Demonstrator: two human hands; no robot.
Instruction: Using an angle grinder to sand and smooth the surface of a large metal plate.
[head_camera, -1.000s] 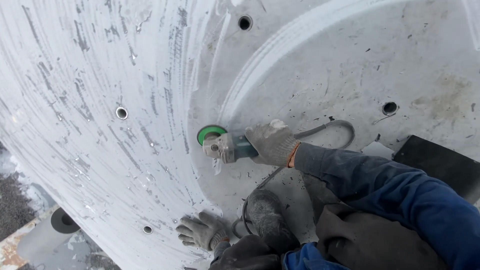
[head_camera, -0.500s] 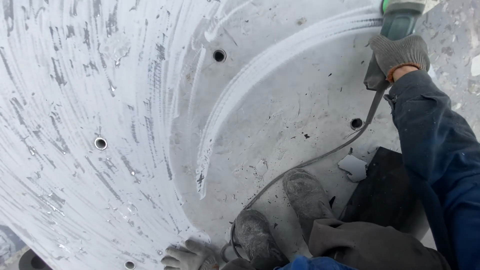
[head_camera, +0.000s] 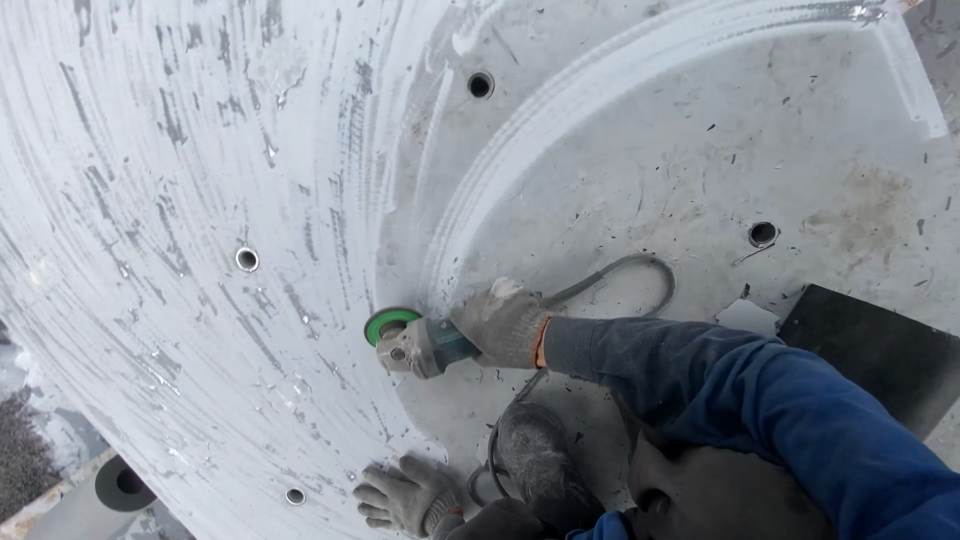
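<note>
My right hand, in a grey work glove, is shut on the body of an angle grinder. Its green disc lies against a large round grey metal plate whose left part is scratched bright. The grinder's cable loops behind my wrist and runs down to my boot. My left hand, also gloved, rests flat with fingers spread on the plate near its lower edge, close to a small hole.
Several bolt holes dot the plate, such as one at left and one at right. A black mat lies under my right arm. My dusty boot stands on the plate. A grey pipe end sits below the plate's edge.
My right hand swung the grinder up to the far right of the plate half a second ago, then came back down to the middle left. My left hand stayed planted on the plate.
</note>
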